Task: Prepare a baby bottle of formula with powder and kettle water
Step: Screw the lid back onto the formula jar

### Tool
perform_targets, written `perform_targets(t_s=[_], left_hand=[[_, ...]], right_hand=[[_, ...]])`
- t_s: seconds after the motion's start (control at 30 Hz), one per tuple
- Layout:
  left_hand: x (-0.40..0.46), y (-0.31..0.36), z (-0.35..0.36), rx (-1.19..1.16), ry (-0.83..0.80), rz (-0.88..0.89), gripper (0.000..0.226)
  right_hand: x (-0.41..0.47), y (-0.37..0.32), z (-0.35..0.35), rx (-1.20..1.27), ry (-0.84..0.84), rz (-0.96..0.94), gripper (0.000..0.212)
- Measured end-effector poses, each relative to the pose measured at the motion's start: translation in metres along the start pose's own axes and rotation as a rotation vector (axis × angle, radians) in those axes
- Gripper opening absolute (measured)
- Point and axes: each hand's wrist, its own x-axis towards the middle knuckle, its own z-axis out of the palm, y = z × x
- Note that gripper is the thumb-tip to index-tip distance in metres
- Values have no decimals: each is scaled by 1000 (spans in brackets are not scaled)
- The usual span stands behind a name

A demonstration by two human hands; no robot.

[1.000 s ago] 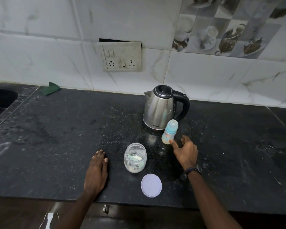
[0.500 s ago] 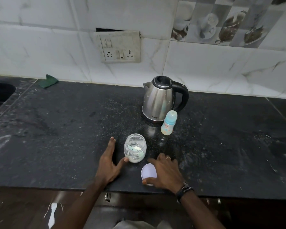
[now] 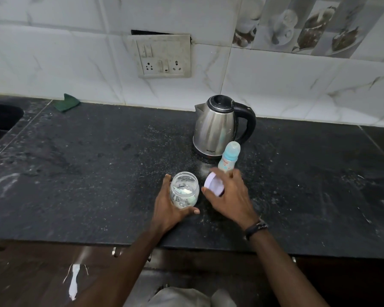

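While the left hand (image 3: 171,209) is cupping the powder jar (image 3: 184,189), fingers and thumb curled round its lower wall, the right hand (image 3: 228,196) is holding the lid (image 3: 213,183) just right of the jar, pinched at its rim and tilted, underside facing the jar. Jar is standing upright on the counter (image 3: 98,162), mouth open, long axis vertical; white powder and what looks like a scoop are sitting inside. Key relation: lid is lying right of the jar mouth and about level with it, not over it, so my read is the next move is a short leftward carry plus levelling the lid flat onto the mouth. Right hand is the nearer one to do it; left is bracing the jar. Baby bottle (image 3: 229,158) is standing capped and upright behind and right of the jar, partly hidden by the right hand's fingers. Kettle (image 3: 217,127) is sitting further behind the jar, handle facing right. Count: one jar, one lid, one bottle, one kettle, two hands.
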Motion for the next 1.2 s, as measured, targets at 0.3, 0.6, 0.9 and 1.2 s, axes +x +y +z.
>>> perform_targets(t_s=[0.3,0.6,0.9,1.2], left_hand=[[-9,19,2,-49,59,-26,103],[-10,20,1,10,46,-81,104],[-10,25,1,37,69,-79,104],[-9,35,2,111,-16,-59,79]], right_hand=[[28,-29,9,99,-53,-183,40],[51,-62,5,-475,-533,-400,81],[49,-79,10,-600,-411,-362,55],[45,-114,33,-761,-315,-99,55]])
